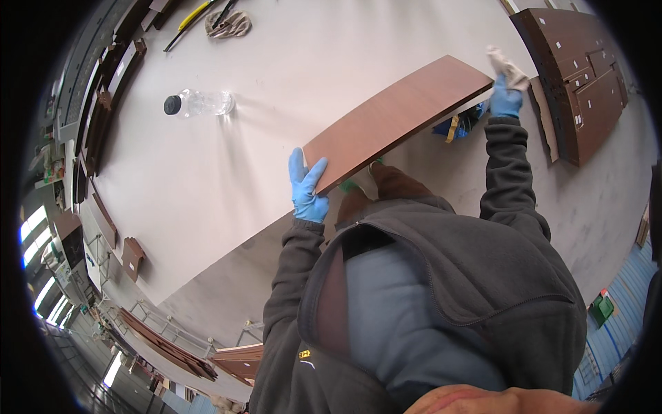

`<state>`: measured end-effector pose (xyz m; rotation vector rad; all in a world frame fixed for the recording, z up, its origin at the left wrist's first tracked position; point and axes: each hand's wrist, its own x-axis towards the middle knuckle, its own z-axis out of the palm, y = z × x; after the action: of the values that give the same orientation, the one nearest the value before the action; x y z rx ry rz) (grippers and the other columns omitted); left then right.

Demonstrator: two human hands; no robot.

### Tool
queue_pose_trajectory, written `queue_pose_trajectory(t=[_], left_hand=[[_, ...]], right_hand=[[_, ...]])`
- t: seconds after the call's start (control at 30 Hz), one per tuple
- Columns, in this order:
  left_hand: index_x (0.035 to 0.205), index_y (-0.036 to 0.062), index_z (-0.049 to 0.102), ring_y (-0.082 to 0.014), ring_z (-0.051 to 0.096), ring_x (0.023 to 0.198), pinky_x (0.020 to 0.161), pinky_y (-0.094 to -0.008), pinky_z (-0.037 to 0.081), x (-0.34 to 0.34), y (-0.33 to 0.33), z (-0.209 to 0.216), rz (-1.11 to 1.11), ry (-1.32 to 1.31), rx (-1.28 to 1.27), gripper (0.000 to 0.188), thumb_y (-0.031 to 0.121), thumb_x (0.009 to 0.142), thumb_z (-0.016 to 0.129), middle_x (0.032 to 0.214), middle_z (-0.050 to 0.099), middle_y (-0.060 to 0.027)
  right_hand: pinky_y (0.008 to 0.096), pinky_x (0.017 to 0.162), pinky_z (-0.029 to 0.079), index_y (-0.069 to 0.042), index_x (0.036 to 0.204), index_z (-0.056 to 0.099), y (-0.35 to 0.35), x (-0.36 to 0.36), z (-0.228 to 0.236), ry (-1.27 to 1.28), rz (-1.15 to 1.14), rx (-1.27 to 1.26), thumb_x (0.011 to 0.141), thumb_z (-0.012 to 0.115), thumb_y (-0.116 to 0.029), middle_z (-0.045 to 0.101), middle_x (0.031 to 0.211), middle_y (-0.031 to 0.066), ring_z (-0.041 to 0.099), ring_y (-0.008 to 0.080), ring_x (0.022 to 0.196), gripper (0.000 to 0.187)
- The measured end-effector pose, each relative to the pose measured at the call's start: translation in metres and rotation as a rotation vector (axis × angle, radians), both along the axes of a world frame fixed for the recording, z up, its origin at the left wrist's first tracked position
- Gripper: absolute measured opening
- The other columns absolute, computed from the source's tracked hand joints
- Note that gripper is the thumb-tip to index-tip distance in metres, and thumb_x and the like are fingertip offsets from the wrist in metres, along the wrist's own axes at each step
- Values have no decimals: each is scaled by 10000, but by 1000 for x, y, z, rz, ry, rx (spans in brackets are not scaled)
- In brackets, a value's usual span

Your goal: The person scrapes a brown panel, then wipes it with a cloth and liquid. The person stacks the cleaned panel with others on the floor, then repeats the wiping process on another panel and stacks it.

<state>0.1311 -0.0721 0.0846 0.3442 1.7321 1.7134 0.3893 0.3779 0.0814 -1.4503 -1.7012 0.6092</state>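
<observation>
A long brown wood-grain panel (403,114) is held slantwise above the pale worktable (227,172), its right end farther from me. Blue-gloved, my left hand (309,192) is closed on the panel's near left end, with the thumb and fingers on either side of the edge. My right hand (507,102), also in a blue glove, grips a crumpled off-white cloth (507,69) just beyond the panel's right end. Whether the cloth touches the panel cannot be made out.
A clear bottle (203,103) with a black cap lies on the table. At the back are a beige rag (231,25) and a yellow-handled tool (189,19). Stacked brown panels (586,90) stand at the right; more brown pieces (110,103) line the left side.
</observation>
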Motion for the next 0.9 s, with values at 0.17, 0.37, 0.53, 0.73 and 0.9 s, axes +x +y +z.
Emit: queue_pose_trajectory(t=[0.17,0.37,0.53,0.73,0.9], left_hand=[[1630,76,336,-274,499,1434,1144,-400,481,5,-13,-1,-238,252,-74,863,-85,877,725,1654,339,-176],[1407,-21,534,-235,682,1152,932,-401,608,-9,-10,2,149,-711,151,462,110,992,690,1335,636,-140],[1395,31,548,-212,715,1034,853,-401,630,-20,-8,-20,65,-707,-258,414,175,1025,667,1226,681,-96],[1442,18,482,-245,706,1072,858,-430,627,-19,-22,-39,-93,-632,-195,471,205,1043,650,1284,656,-128],[1444,1,470,-257,709,1088,872,-441,629,-23,-25,-40,-134,-626,-192,497,213,1038,662,1293,657,-135]], right_hand=[[394,955,559,-2,1274,681,-30,-6,-13,-238,205,-94,1015,658,-307,745,1173,214,729,290,1128,401],[365,1020,529,-15,1274,692,-48,2,-35,-212,160,-264,1030,623,-245,752,1186,204,716,301,1164,342],[422,938,548,-71,1243,682,-49,-29,-32,-248,296,104,986,608,-159,734,1158,180,701,378,1069,282],[494,1099,421,-88,1334,622,-68,-78,-68,-463,324,391,944,616,-204,624,1399,183,575,392,1288,407],[491,1250,278,-128,1539,503,-116,-68,-81,-449,460,425,978,593,-211,554,1530,133,469,320,1465,574]])
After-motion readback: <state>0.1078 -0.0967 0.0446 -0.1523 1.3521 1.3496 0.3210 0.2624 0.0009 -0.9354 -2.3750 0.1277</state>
